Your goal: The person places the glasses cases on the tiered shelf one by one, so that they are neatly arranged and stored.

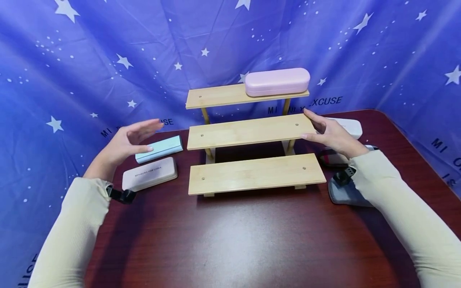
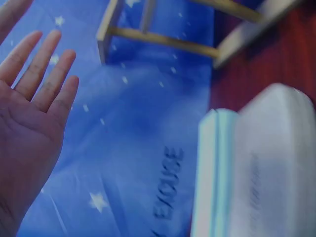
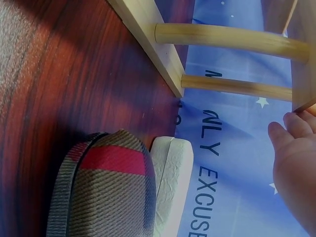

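A three-tier wooden display rack (image 1: 248, 132) stands on the table with a pink glasses case (image 1: 277, 82) on the right of its top tier. My right hand (image 1: 333, 136) holds the right end of the middle tier, thumb at the front corner and index finger at the back corner. In the right wrist view, its fingertips (image 3: 291, 121) meet the board's edge. To the left of the rack, my left hand (image 1: 126, 144) is held in the air with fingers extended. It appears near a light blue glasses case (image 1: 162, 149) and a white glasses case (image 1: 150, 174), holding neither.
Right of the rack lie a white case (image 1: 347, 127), a plaid case (image 3: 113, 187) and a grey case (image 1: 347, 194), partly hidden by my right arm. A blue star-patterned curtain (image 1: 216, 40) hangs behind the dark red wooden table (image 1: 230, 240).
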Action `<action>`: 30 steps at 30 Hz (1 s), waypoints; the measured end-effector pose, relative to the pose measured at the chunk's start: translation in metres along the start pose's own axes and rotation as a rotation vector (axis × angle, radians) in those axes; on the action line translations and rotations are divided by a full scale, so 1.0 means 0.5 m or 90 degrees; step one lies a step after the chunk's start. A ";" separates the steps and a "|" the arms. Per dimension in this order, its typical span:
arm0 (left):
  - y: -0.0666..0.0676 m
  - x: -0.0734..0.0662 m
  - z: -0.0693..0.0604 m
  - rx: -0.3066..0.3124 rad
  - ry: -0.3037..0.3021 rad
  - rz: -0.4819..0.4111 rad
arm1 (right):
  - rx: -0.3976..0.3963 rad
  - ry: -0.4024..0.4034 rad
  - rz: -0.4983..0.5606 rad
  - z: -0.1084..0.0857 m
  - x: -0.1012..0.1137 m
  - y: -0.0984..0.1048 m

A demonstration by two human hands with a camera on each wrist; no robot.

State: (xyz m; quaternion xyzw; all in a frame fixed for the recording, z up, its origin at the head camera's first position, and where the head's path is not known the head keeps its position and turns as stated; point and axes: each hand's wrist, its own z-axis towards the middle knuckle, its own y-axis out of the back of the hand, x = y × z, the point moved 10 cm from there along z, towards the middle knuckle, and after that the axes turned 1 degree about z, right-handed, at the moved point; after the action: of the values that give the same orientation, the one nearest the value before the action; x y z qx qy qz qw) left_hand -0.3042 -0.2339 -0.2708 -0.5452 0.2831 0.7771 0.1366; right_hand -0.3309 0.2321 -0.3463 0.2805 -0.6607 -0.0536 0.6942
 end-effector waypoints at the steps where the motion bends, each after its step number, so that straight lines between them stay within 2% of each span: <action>1: 0.003 0.007 -0.012 -0.004 -0.004 -0.010 | -0.001 0.002 -0.003 0.001 0.001 0.001; 6: 0.024 0.045 -0.066 -0.036 -0.002 -0.037 | 0.000 0.019 -0.004 0.007 0.007 0.002; 13: 0.056 0.111 -0.125 -0.085 0.031 -0.025 | -0.001 0.009 0.010 0.005 0.001 0.000; 21: 0.081 0.172 -0.192 -0.114 0.067 -0.015 | -0.006 -0.008 0.009 0.002 -0.007 -0.001; 24: 0.092 0.191 -0.213 -0.131 0.076 -0.019 | -0.007 -0.010 0.015 0.001 -0.007 -0.001; 30: 0.106 0.230 -0.240 -0.183 0.120 -0.013 | -0.008 -0.007 0.026 0.000 -0.007 0.000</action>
State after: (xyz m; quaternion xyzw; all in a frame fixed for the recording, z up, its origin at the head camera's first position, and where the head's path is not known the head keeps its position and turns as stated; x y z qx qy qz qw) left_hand -0.2819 -0.3582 -0.3909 -0.6323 0.1748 0.7538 0.0377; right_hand -0.3314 0.2338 -0.3493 0.2622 -0.6698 -0.0448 0.6933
